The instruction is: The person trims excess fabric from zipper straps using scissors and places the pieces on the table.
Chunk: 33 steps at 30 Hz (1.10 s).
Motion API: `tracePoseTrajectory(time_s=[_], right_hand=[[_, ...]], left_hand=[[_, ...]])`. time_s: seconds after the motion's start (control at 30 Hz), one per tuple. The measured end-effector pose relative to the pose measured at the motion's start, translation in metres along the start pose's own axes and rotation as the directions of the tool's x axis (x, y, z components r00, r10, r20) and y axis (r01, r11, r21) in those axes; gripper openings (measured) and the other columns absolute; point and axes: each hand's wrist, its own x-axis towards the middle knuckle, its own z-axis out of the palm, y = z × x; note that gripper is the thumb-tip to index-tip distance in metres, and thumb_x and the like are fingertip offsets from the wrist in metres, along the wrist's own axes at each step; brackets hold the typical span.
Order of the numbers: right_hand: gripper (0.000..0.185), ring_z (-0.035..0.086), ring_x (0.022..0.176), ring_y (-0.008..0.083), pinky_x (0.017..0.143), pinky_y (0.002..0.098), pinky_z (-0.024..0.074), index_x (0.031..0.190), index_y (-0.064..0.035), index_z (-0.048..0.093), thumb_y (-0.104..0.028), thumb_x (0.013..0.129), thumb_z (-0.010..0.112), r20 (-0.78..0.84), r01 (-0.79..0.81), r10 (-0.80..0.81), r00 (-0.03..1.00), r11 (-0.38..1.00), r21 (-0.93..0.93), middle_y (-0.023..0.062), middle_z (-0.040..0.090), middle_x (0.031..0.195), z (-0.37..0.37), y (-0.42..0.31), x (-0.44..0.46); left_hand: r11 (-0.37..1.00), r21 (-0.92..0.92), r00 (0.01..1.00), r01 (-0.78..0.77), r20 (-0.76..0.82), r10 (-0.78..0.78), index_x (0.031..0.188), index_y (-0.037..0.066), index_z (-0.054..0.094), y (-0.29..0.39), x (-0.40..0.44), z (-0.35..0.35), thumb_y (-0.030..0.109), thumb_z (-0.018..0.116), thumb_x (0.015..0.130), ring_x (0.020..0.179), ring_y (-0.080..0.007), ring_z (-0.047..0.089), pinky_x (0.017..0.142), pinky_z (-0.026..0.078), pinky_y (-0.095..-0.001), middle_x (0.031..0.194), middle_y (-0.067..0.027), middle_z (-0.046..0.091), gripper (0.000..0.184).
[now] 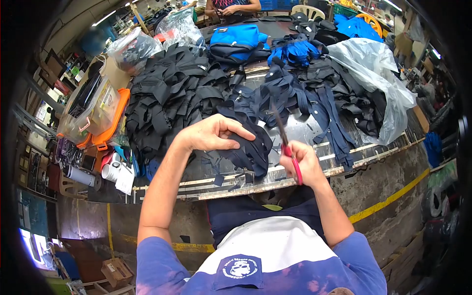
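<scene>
Navy cloth lies folded and heaped in a bundle (253,160) at the near edge of the worktable (302,132), probably set there to be within easy reach of both hands. The left hand (212,133) arches over the bundle's left side, thumb and forefinger parted with dark fabric visible between them; I cannot tell whether the hidden fingers pinch any cloth or merely rest on it. The curved pose would suit steadying or sorting loose material.

To the right of the bundle, the right hand (306,166) is wrapped around the red-handled scissors (297,169), grasping them by the loops. Their blurred blades point away from the body, apart from the bundle, perhaps so that the points stay off the fabric and the other hand. Whether the blades are parted is too blurred to tell.

A large mound of black strips (164,98) sits left of and beyond the bundle, seemingly massed together to keep like pieces in one place. Small dark scraps (219,180) lie just beside the bundle on its left. Farther beyond it stands a blue bag (236,36), and well to its right a clear plastic sheet (366,59) partly covers more dark pieces, possibly as their wrapping.
</scene>
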Motion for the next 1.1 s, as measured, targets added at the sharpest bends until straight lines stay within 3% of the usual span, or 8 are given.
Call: tracePoseTrajectory(time_s=[0.07, 0.2, 0.33, 0.47, 0.77, 0.9, 1.0, 1.1], right_hand=[[0.028, 0.056, 0.063, 0.0038, 0.055, 0.0228, 0.0446, 0.091, -0.0077, 0.058, -0.023, 0.094, 0.082, 0.162, -0.188, 0.197, 0.967, 0.979, -0.074, -0.0045, 0.060, 0.072, 0.002, -0.006, -0.020], [0.034, 0.053, 0.059, 0.0047, 0.054, 0.0233, 0.0436, 0.090, -0.0077, 0.058, -0.036, 0.099, 0.074, 0.309, -0.265, 0.287, 0.907, 0.958, -0.112, -0.0052, 0.054, 0.068, 0.008, 0.023, -0.037], [0.030, 0.057, 0.063, 0.0067, 0.058, 0.0252, 0.0503, 0.097, -0.0069, 0.061, -0.035, 0.100, 0.069, 0.258, -0.336, 0.398, 0.880, 0.907, -0.253, -0.0032, 0.056, 0.073, 0.014, 0.028, -0.034], [0.041, 0.050, 0.058, 0.0051, 0.054, 0.0246, 0.0448, 0.090, -0.0086, 0.058, -0.047, 0.099, 0.071, 0.227, -0.315, 0.373, 0.900, 0.915, -0.252, -0.0058, 0.052, 0.068, 0.021, 0.033, -0.028], [0.031, 0.057, 0.064, 0.0062, 0.058, 0.0246, 0.0507, 0.094, -0.0073, 0.061, -0.037, 0.101, 0.068, 0.228, -0.294, 0.345, 0.910, 0.927, -0.232, -0.0034, 0.057, 0.074, 0.028, 0.026, -0.021], [0.034, 0.056, 0.061, 0.0052, 0.055, 0.0232, 0.0495, 0.093, -0.0079, 0.061, -0.039, 0.100, 0.069, 0.199, -0.309, 0.356, 0.913, 0.922, -0.235, -0.0043, 0.056, 0.073, 0.030, 0.029, -0.021], [0.037, 0.048, 0.055, 0.0036, 0.049, 0.0236, 0.0410, 0.090, -0.0079, 0.061, -0.040, 0.096, 0.077, 0.185, -0.307, 0.330, 0.926, 0.941, -0.142, -0.0070, 0.052, 0.065, 0.032, 0.028, -0.026], [0.036, 0.048, 0.054, 0.0034, 0.048, 0.0231, 0.0395, 0.089, -0.0072, 0.061, -0.039, 0.096, 0.078, 0.195, -0.273, 0.289, 0.937, 0.956, -0.107, -0.0069, 0.052, 0.064, 0.030, 0.037, -0.026]], left_hand=[[0.999, -0.001, 0.999, 0.036, 0.015, -0.036, 0.131, 0.002, 0.071, -0.001, 0.000, -0.005, -0.004, 0.072, 0.090, 0.097, -0.0049, 0.065, 0.080, 0.051, -0.0193, 0.121, -0.0038, 0.073, 0.041], [0.994, -0.107, 1.000, 0.013, 0.023, -0.011, 0.129, 0.007, 0.074, 0.002, 0.003, -0.009, 0.004, 0.078, 0.088, 0.075, -0.0003, 0.045, 0.062, 0.034, -0.0204, 0.110, 0.0049, 0.071, 0.041], [0.999, -0.026, 0.999, 0.028, 0.027, -0.027, 0.129, 0.007, 0.074, 0.013, 0.004, -0.012, 0.003, 0.077, 0.087, 0.072, 0.0002, 0.041, 0.060, 0.033, -0.0201, 0.110, 0.0061, 0.071, 0.042], [0.998, -0.040, 0.999, 0.041, 0.025, -0.041, 0.129, 0.008, 0.074, 0.016, 0.007, -0.009, 0.004, 0.077, 0.086, 0.069, 0.0004, 0.040, 0.059, 0.033, -0.0201, 0.106, 0.0070, 0.071, 0.043], [0.999, 0.049, 0.999, 0.017, 0.048, -0.019, 0.128, 0.009, 0.075, 0.014, 0.012, 0.003, 0.004, 0.078, 0.084, 0.068, 0.0000, 0.041, 0.056, 0.033, -0.0207, 0.105, 0.0062, 0.072, 0.045], [1.000, 0.007, 0.999, 0.024, 0.046, -0.024, 0.128, 0.010, 0.075, 0.014, 0.013, 0.006, 0.004, 0.078, 0.084, 0.068, -0.0004, 0.041, 0.056, 0.034, -0.0208, 0.105, 0.0054, 0.072, 0.045], [1.000, 0.016, 0.999, 0.007, 0.047, -0.008, 0.129, 0.010, 0.075, 0.012, 0.013, 0.006, 0.004, 0.078, 0.084, 0.068, -0.0006, 0.042, 0.056, 0.034, -0.0207, 0.106, 0.0049, 0.072, 0.045], [0.997, 0.070, 0.998, -0.017, 0.054, 0.013, 0.129, 0.008, 0.075, 0.014, 0.013, 0.007, 0.000, 0.075, 0.084, 0.071, 0.0004, 0.049, 0.061, 0.041, -0.0178, 0.109, 0.0026, 0.075, 0.046]])
